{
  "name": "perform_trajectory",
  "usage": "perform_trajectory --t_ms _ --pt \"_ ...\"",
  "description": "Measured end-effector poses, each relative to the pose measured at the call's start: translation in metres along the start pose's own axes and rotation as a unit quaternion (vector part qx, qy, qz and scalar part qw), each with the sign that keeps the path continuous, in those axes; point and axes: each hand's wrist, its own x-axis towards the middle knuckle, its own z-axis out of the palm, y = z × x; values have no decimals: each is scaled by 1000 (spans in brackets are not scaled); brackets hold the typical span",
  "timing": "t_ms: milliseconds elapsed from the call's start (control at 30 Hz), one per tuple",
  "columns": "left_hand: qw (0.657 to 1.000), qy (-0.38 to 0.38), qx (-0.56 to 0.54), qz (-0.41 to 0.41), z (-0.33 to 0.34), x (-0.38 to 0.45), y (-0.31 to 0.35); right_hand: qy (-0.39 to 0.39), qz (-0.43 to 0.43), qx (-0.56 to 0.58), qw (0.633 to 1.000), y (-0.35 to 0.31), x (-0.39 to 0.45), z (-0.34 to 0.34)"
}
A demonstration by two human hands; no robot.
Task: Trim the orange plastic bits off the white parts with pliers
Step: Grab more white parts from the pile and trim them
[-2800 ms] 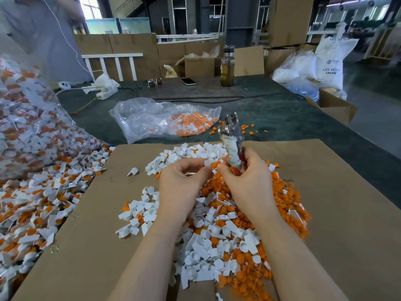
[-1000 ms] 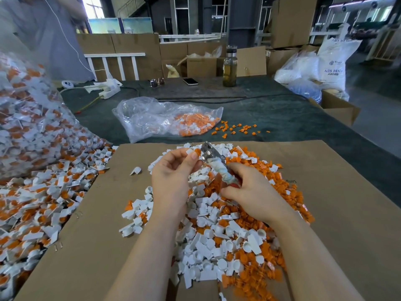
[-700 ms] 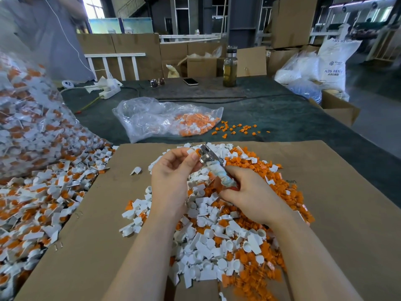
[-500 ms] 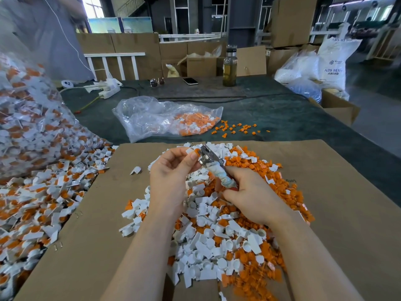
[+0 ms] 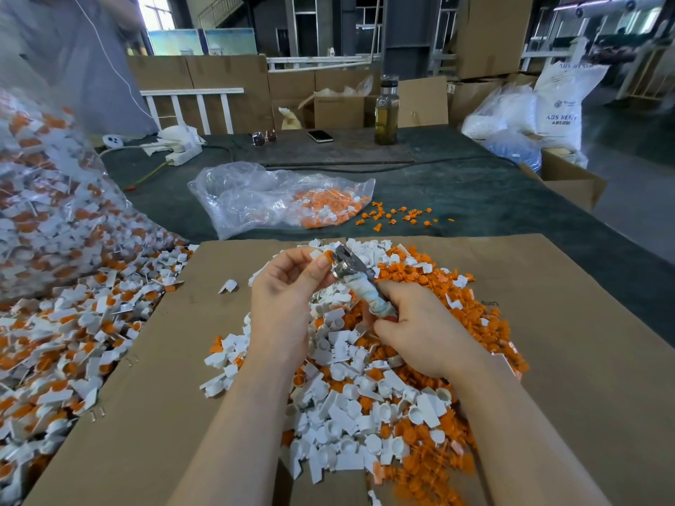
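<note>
My right hand (image 5: 416, 330) grips the wrapped handles of the pliers (image 5: 352, 273), whose metal jaws point up and left. My left hand (image 5: 288, 290) pinches a small white part (image 5: 317, 253) between thumb and fingers right at the jaws; the part is mostly hidden by my fingers. Both hands hover over a heap of white parts (image 5: 350, 396) mixed with cut orange bits (image 5: 434, 283) on a cardboard sheet (image 5: 584, 359).
A big clear bag and a spill of white-and-orange parts (image 5: 65, 323) fill the left side. Beyond the cardboard lies a clear bag with orange bits (image 5: 285, 199) and loose orange bits (image 5: 398, 215) on the dark table. A bottle (image 5: 386, 111), phone and sunglasses stand farther back.
Since 2.8 s ago the pliers swung from upright to tilted left and my left hand rose to meet the jaws. In the last second both hands stay almost still.
</note>
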Motion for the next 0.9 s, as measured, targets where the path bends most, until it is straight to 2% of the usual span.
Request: perform_trajectory --t_ms 267,733,900 --pt "998 -2 -60 -28 3 -1 2 12 -19 10 1000 0 0 4" --pt "997 8 -60 -42 6 -3 4 19 -13 2 1000 -1 2 7" --pt "996 4 -60 -70 5 -3 6 36 -11 -20 999 2 3 10"
